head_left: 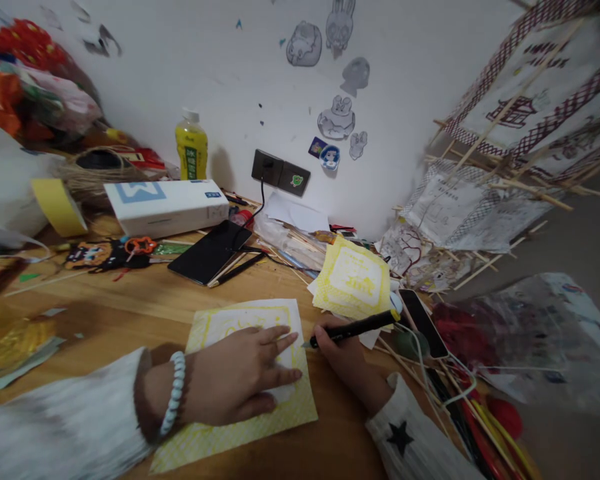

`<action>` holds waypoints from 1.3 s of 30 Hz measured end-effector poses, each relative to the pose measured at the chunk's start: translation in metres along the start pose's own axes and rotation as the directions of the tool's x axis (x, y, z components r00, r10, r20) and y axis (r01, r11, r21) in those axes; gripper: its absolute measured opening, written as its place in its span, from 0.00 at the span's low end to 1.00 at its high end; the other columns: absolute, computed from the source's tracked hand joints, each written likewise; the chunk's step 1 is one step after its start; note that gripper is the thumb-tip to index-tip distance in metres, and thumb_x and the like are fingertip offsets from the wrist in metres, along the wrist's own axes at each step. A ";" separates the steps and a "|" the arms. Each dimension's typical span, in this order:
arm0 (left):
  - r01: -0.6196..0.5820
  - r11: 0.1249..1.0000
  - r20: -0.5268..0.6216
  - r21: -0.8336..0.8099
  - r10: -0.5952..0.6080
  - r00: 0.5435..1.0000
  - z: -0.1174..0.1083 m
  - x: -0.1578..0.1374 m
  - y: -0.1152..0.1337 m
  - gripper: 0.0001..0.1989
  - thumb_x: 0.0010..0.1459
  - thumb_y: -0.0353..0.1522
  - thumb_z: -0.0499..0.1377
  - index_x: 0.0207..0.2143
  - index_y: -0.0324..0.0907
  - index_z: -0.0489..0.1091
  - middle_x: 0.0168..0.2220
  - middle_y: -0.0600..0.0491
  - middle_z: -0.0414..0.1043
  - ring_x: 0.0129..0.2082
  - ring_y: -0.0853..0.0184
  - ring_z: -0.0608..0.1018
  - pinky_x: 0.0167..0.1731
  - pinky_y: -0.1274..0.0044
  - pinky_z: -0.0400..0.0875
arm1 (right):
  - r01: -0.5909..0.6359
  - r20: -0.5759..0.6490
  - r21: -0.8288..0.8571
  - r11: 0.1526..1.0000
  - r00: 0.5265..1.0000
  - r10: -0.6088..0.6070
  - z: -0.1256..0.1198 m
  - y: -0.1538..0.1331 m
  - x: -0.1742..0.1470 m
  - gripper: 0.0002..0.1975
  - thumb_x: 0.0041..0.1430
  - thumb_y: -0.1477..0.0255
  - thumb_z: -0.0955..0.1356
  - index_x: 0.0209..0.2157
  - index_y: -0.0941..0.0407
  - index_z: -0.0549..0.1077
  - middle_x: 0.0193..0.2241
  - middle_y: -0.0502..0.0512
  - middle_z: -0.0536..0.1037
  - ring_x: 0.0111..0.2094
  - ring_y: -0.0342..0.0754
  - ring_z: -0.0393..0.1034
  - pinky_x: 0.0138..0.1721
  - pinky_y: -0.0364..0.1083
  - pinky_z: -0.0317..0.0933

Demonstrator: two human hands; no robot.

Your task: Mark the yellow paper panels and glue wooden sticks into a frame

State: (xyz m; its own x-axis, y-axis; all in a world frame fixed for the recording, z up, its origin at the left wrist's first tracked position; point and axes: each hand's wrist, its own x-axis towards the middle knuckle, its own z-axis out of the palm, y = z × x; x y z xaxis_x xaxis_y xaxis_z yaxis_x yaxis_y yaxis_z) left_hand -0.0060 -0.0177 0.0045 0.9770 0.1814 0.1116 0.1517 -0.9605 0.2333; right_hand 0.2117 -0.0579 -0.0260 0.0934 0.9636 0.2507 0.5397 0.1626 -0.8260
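Note:
A sheet of paper (290,313) with yellow drawing and a yellow crosshatched border lies on the wooden table. My left hand (240,373) rests flat across it with fingers spread, a bead bracelet round the wrist. In my right hand (340,353) a black marker pen (355,328) with a yellow end is gripped, its tip by the sheet's right edge; whether it touches the paper I cannot tell. Just beyond that hand is a second yellow-patterned sheet (354,277), lying on other papers.
A black tablet (211,252), a white box (167,208) and a yellow drink bottle (191,147) stand toward the wall. To the right are a phone (423,323) with a white cable, thin sticks, plastic bags (540,340) and stick-framed paper lanterns (510,113). Yellow tape (57,207) is at left.

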 end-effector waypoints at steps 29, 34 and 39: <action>-0.015 0.999 -0.015 -0.042 0.015 1.000 -0.002 -0.001 -0.001 0.25 0.53 0.35 0.59 0.55 0.49 0.65 0.61 0.37 0.56 0.59 0.43 0.61 0.51 0.55 0.64 | 0.044 0.105 0.001 0.999 0.994 -0.044 -0.005 -0.001 0.002 0.09 0.56 0.69 0.64 0.23 0.54 0.68 0.22 0.48 0.69 0.26 0.44 0.63 0.31 0.44 0.58; -0.015 0.999 -0.040 -0.038 0.013 0.999 -0.002 -0.001 0.000 0.25 0.53 0.36 0.59 0.54 0.49 0.65 0.61 0.39 0.57 0.59 0.44 0.62 0.51 0.56 0.65 | 0.057 0.146 -0.010 0.998 0.988 -0.055 -0.006 0.001 0.002 0.10 0.57 0.68 0.64 0.24 0.53 0.70 0.23 0.48 0.70 0.27 0.45 0.63 0.32 0.45 0.58; -0.013 1.000 -0.037 -0.028 0.012 0.999 -0.002 -0.001 0.000 0.25 0.52 0.36 0.60 0.55 0.50 0.65 0.61 0.39 0.57 0.58 0.44 0.63 0.50 0.56 0.65 | 0.041 0.148 0.039 0.998 0.988 -0.046 -0.004 0.003 0.002 0.09 0.57 0.69 0.63 0.23 0.54 0.69 0.22 0.48 0.69 0.27 0.44 0.62 0.31 0.43 0.58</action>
State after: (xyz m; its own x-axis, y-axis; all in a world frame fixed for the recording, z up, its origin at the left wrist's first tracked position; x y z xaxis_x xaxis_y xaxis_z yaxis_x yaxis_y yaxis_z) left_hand -0.0073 -0.0172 0.0058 0.9727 0.1772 0.1500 0.1344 -0.9565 0.2589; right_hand 0.2171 -0.0565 -0.0259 -0.0563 0.9759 0.2110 0.5101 0.2098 -0.8342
